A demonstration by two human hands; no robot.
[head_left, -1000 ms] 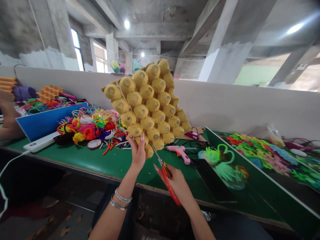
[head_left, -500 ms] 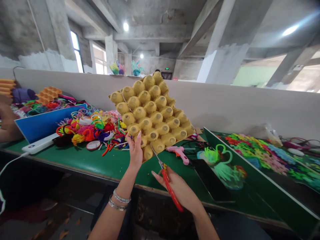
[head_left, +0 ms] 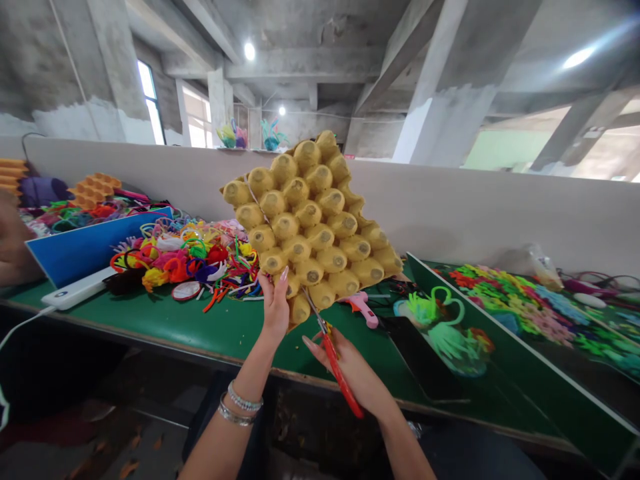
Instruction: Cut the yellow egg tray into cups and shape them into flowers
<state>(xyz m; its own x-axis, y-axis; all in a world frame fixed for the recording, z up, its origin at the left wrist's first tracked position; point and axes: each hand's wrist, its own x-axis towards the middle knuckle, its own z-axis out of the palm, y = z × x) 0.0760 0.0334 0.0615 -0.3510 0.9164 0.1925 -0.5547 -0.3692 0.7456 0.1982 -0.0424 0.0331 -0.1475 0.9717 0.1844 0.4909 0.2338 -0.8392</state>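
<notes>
A yellow egg tray (head_left: pixel 320 237) is held up above the green table, its rounded bumps facing me. My left hand (head_left: pixel 276 308) grips its lower left edge, with fingers on the front. A slit runs down from the upper left part of the tray. My right hand (head_left: pixel 345 360) holds scissors with red handles (head_left: pixel 341 377). The scissor blades point up and to the left and meet the tray's lower edge, just right of my left hand. How far the blades are apart is hard to tell.
Colourful pipe cleaners (head_left: pixel 185 257) lie at the left beside a blue board (head_left: pixel 95 243) and a white power strip (head_left: pixel 83 288). A pink glue gun (head_left: pixel 367 310), a black phone-like slab (head_left: pixel 423 360) and green fuzzy crafts (head_left: pixel 455 340) are at the right. Another person's hand (head_left: pixel 15 240) is far left.
The egg tray has tilted and shifted slightly right and closer, now covering more of the pink glue gun. My left hand has moved a little right, while the scissors are slightly further left and higher.
</notes>
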